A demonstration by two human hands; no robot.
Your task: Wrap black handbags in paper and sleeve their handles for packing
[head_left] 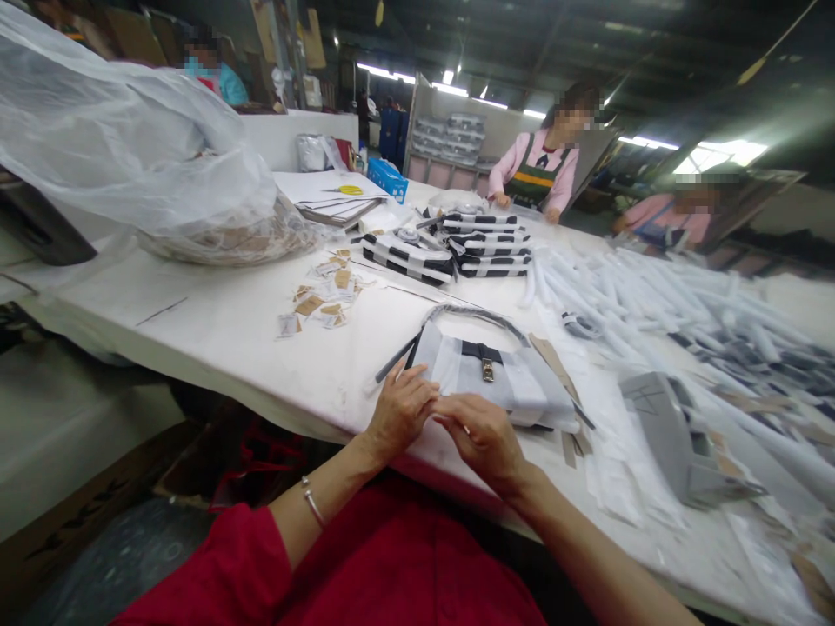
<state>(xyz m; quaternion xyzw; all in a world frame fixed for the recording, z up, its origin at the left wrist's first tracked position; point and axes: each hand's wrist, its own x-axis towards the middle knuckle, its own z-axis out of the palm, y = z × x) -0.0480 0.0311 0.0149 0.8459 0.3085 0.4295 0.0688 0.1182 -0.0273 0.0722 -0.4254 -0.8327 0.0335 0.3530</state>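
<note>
A handbag (457,365) lies in front of me on the white table, its front covered by pale wrapping. It has a dark flap tab with a gold clasp (488,371), and its wrapped handle (486,315) arches away from me. My left hand (403,407) is at the bag's near left corner, fingers bent and closed. Meeting it there, my right hand (479,432) has thumb and fingers pinched together. The fingertips of both hands come together at the bag's near edge; whatever is between them is too small to make out.
Black-and-white bags (489,248) are stacked beyond the handbag. Small paper tags (317,300) lie scattered to the left, near a big clear plastic bag (215,235). White foam tubes (626,296) and a grey tape dispenser (671,435) occupy the right. A co-worker (538,169) stands across the table.
</note>
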